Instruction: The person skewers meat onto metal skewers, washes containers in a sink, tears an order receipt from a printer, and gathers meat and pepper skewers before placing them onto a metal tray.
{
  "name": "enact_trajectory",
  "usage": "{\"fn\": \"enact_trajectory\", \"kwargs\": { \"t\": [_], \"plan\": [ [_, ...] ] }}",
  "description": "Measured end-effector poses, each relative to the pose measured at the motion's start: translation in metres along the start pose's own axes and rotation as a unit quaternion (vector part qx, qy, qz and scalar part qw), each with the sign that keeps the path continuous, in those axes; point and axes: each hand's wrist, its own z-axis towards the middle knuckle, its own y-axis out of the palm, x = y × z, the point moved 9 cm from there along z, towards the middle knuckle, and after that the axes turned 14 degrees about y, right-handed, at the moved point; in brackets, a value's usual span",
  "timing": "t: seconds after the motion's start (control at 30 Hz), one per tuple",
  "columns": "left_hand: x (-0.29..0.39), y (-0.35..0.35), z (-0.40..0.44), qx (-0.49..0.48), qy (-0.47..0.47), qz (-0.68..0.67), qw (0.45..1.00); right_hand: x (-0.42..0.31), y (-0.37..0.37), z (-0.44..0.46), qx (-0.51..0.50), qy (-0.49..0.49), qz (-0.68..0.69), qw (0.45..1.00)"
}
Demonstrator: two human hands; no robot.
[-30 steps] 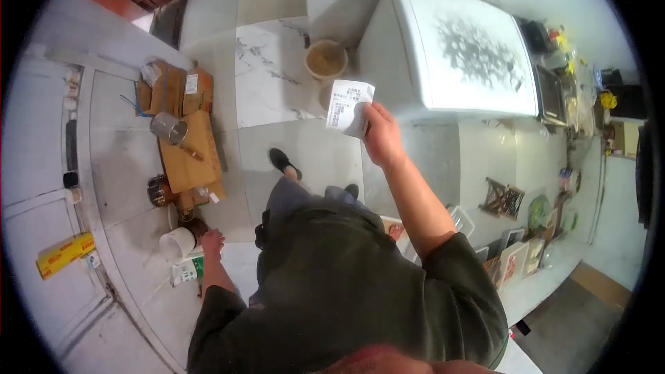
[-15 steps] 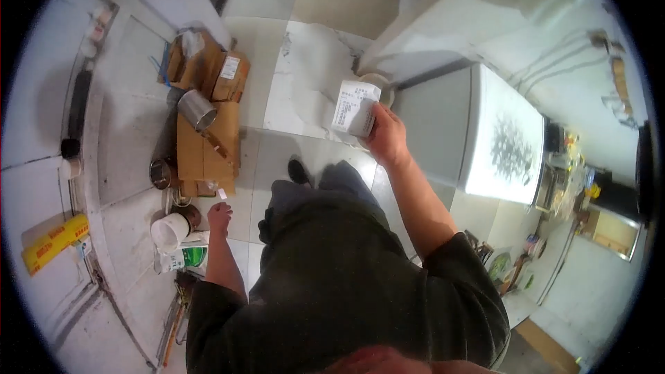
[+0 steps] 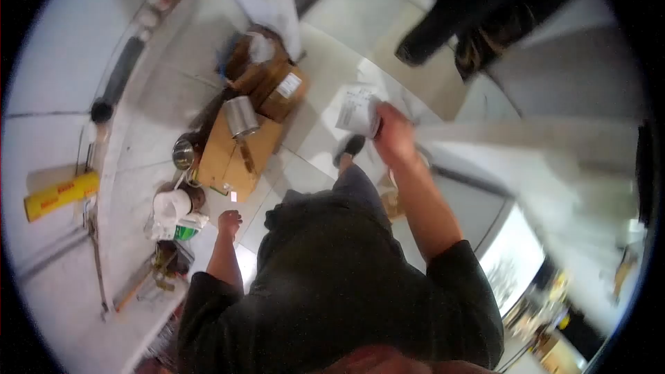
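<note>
My right hand [image 3: 395, 137] is raised in front of me, its fingers closed on a printed receipt [image 3: 357, 112], white paper with rows of dark print that are blurred now. The paper bends at its lower right edge, against my fingers. My left hand [image 3: 229, 222] hangs low on the left with its fingers curled in, and nothing shows in it. It is nearest to a white bucket [image 3: 172, 205] and a green-and-white bag [image 3: 185, 230], touching neither.
Along the left stand cardboard boxes [image 3: 228, 159], with a metal canister [image 3: 241, 116] on one and a steel pot [image 3: 184, 153] beside them. A yellow box [image 3: 62, 196] lies farther left. At the upper right are another person's dark-clothed legs [image 3: 450, 21]. A white-topped cabinet [image 3: 512, 256] stands right.
My view has turned and I have stepped forward, so the boxes now appear tilted. Another person's legs have come into view at the upper right. The receipt stays in my right hand.
</note>
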Motion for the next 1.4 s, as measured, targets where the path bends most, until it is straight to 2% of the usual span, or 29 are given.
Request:
{"fn": "enact_trajectory", "kwargs": {
  "t": [0.1,0.17,0.23,0.27,0.3,0.33,0.37,0.43,0.5,0.53,0.57,0.6,0.67,0.7,0.73,0.77,0.83,0.87,0.93,1.0,1.03,1.07,1.1,1.17,1.2,1.3,1.33,1.37,1.4],
  "plan": [
    [-0.004,0.024,-0.007,0.213,-0.132,0.015,0.968,-0.084,0.032,0.061,0.052,-0.029,-0.145,0.988],
    [0.006,0.068,0.002,0.241,-0.145,-0.092,0.955,-0.152,0.088,0.075,-0.007,-0.083,-0.182,0.98],
    [0.004,0.102,0.008,0.256,-0.151,-0.169,0.94,-0.21,0.123,0.106,-0.033,-0.185,-0.27,0.944],
    [-0.018,0.102,0.019,0.238,-0.144,-0.189,0.942,-0.232,0.138,0.116,-0.037,-0.191,-0.259,0.946],
    [-0.018,0.112,0.021,0.266,-0.161,-0.137,0.941,-0.256,0.156,0.127,-0.045,-0.205,-0.251,0.945],
    [-0.013,0.124,0.029,0.292,-0.173,-0.086,0.937,-0.283,0.167,0.142,-0.051,-0.242,-0.323,0.913],
    [-0.011,0.131,0.037,0.318,-0.186,-0.034,0.929,-0.309,0.164,0.169,-0.03,-0.252,-0.298,0.92],
    [-0.013,0.151,0.058,0.355,-0.191,-0.072,0.912,-0.357,0.152,0.216,-0.007,-0.257,-0.1,0.961],
    [-0.025,0.156,0.092,0.341,-0.18,-0.111,0.916,-0.428,0.144,0.244,0.1,-0.325,-0.16,0.927],
    [-0.036,0.159,0.111,0.326,-0.167,-0.193,0.91,-0.468,0.157,0.232,0.226,-0.421,-0.415,0.774],
    [-0.045,0.159,0.134,0.307,-0.153,-0.273,0.899,-0.495,0.174,0.23,0.33,-0.472,-0.62,0.533],
    [-0.04,0.166,0.164,0.286,-0.14,-0.348,0.882,-0.534,0.159,0.256,0.286,-0.513,-0.608,0.534],
    [0.019,0.195,0.205,0.291,-0.133,-0.336,0.886,-0.617,0.114,0.298,0.226,-0.52,-0.518,0.64],
    [0.05,0.207,0.223,0.295,-0.126,-0.329,0.888,-0.647,0.105,0.306,0.188,-0.481,-0.393,0.761],
    [0.071,0.207,0.242,0.339,-0.161,-0.254,0.892,-0.673,0.095,0.311,0.15,-0.449,-0.234,0.849],
    [0.108,0.214,0.267,0.36,-0.136,-0.197,0.902,-0.685,0.101,0.316,0.078,-0.381,-0.029,0.921],
    [0.207,0.242,0.281,0.416,-0.104,-0.071,0.901,-0.75,0.058,0.352,0.1,-0.368,-0.018,0.924],
    [0.182,0.223,0.288,0.421,-0.138,-0.105,0.89,-0.783,0.03,0.386,0.095,-0.353,-0.023,0.93],
    [0.198,0.217,0.304,0.41,-0.107,-0.1,0.9,-0.832,0.003,0.454,0.068,-0.319,-0.02,0.945],
    [0.223,0.223,0.315,0.446,-0.063,0.081,0.889,-0.838,0.026,0.513,0.014,-0.265,-0.004,0.964],
    [0.241,0.232,0.328,0.432,-0.07,0.235,0.868,-0.833,0.053,0.545,-0.026,-0.239,-0.003,0.971],
    [0.254,0.24,0.342,0.411,-0.099,0.375,0.825,-0.835,0.07,0.594,-0.017,-0.232,-0.067,0.97],
    [0.242,0.241,0.347,0.441,-0.186,0.385,0.789,-0.814,0.09,0.637,0.005,-0.229,-0.15,0.962],
    [0.311,0.304,0.355,0.475,-0.158,0.374,0.78,-0.775,0.127,0.728,0.041,-0.212,-0.329,0.919],
    [0.294,0.315,0.355,0.588,-0.193,0.32,0.717,-0.754,0.136,0.766,0.059,-0.196,-0.405,0.891],
    [0.275,0.376,0.404,0.552,-0.221,0.272,0.757,-0.704,0.172,0.851,0.07,-0.142,-0.589,0.793],
    [0.316,0.385,0.423,0.523,-0.246,0.252,0.776,-0.681,0.197,0.876,0.041,-0.116,-0.621,0.774],
    [0.34,0.43,0.422,0.578,-0.22,0.214,0.756,-0.658,0.215,0.898,-0.028,-0.089,-0.638,0.764],
    [0.327,0.453,0.424,0.626,-0.222,0.193,0.722,-0.619,0.239,0.89,-0.171,0.001,-0.586,0.792]
  ]
}}
